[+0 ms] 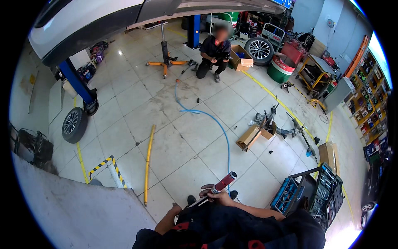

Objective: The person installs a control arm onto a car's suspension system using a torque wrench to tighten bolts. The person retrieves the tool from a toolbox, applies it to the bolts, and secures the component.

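Close to my body, my right hand point(223, 198) is wrapped round a red cylindrical tool point(226, 181) with a dark round end and a pale collar. The tool tilts up to the right; its exact kind is not clear. A thin, pale, straight part point(202, 202) shows below that hand, and I cannot tell whether it belongs to the tool. Lower left is my left hand point(175, 208), close to my dark clothing, its fingers mostly hidden. A blue hose point(228, 145) runs over the tiled floor up to where the tool is.
A yellow pole point(149, 162) lies left of centre. An open toolbox point(327, 191) stands at right, car parts point(269, 118) beyond it. A person point(215, 52) crouches near an orange-legged jack point(166, 62). Overhead is a raised car point(95, 25); a wheel point(74, 124) leans by a blue post point(76, 81).
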Demonstrator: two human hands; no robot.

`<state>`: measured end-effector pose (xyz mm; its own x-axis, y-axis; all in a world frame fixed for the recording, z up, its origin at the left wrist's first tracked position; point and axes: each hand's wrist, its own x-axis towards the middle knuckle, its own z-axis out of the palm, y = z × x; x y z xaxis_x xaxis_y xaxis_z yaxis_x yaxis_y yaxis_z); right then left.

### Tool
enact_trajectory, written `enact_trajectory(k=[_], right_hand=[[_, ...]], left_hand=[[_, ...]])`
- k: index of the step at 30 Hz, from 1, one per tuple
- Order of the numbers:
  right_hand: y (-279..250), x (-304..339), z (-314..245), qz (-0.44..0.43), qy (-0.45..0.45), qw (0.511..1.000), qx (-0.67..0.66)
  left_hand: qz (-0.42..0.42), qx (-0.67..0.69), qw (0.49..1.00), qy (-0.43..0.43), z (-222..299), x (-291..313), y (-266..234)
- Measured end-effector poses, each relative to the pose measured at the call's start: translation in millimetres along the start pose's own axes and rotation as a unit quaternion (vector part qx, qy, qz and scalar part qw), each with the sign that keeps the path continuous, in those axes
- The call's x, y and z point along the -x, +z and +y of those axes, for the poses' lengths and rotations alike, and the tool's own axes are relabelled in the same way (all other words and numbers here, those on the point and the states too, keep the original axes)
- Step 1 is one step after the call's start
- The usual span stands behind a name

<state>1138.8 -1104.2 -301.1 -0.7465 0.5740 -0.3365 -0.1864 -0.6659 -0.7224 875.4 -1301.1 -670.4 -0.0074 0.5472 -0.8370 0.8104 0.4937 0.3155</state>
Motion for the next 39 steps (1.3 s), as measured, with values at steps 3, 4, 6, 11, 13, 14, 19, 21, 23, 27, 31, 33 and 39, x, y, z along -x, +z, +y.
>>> enact_trajectory(k=[3, 4, 6, 11, 13, 14, 19, 21, 23, 27, 31, 33, 39], right_hand=[[7.0, -1.4, 5.0, 0.012, -0.008, 1.0, -0.024], [9.6, -1.2, 6.5, 0.018, -0.01, 1.0, -0.022], [9.4, -3.8, 8.3, 0.025, -0.015, 0.999, -0.019], [5.1, -4.3, 17.7, 0.063, -0.009, 0.998, -0.026], [5.6, -3.2, 18.2, 0.066, -0.008, 0.998, -0.024], [10.5, -0.5, 13.0, 0.063, -0.014, 0.998, -0.019], [7.0, 1.8, 14.5, 0.055, 0.0, 0.998, -0.015], [5.8, 6.6, 19.5, 0.063, 0.002, 0.998, -0.018], [4.2, 5.1, 16.4, 0.069, 0.002, 0.998, -0.016], [-7.1, 10.2, 29.2, 0.092, 0.004, 0.995, -0.038], [-11.5, 18.3, 42.2, 0.127, 0.025, 0.989, -0.065], [-13.7, 19.3, 42.1, 0.142, 0.046, 0.986, -0.075], [-51.2, 12.5, 45.5, 0.173, 0.136, 0.97, -0.104]], left_hand=[[-0.008, -0.084, 0.995, 0.058, -8.5, 13.4, -7.8], [-0.009, -0.106, 0.991, 0.077, -8.6, 17.4, -9.7], [0.005, -0.136, 0.985, 0.105, -7.5, 23.9, -10.4], [0.139, 0.189, 0.966, -0.106, 20.6, 73.7, -23.3], [0.162, 0.231, 0.949, -0.14, 9.0, 64.8, -8.6], [0.176, 0.247, 0.94, -0.154, 5.9, 63.5, -5.3], [0.238, 0.293, 0.907, -0.187, 24.3, 82.3, -8.4], [0.228, 0.3, 0.909, -0.18, 31.2, 86.8, -12.0], [0.201, 0.3, 0.918, -0.166, 27.7, 84.0, -9.2], [0.224, 0.276, 0.924, -0.144, 5.2, 73.0, 20.7], [0.251, 0.307, 0.896, -0.202, -3.7, 82.0, 40.2], [0.219, 0.154, 0.955, -0.127, -13.1, 91.6, 50.4], [0.0, -0.055, 0.998, 0.01, -18.9, 117.5, 80.4]])
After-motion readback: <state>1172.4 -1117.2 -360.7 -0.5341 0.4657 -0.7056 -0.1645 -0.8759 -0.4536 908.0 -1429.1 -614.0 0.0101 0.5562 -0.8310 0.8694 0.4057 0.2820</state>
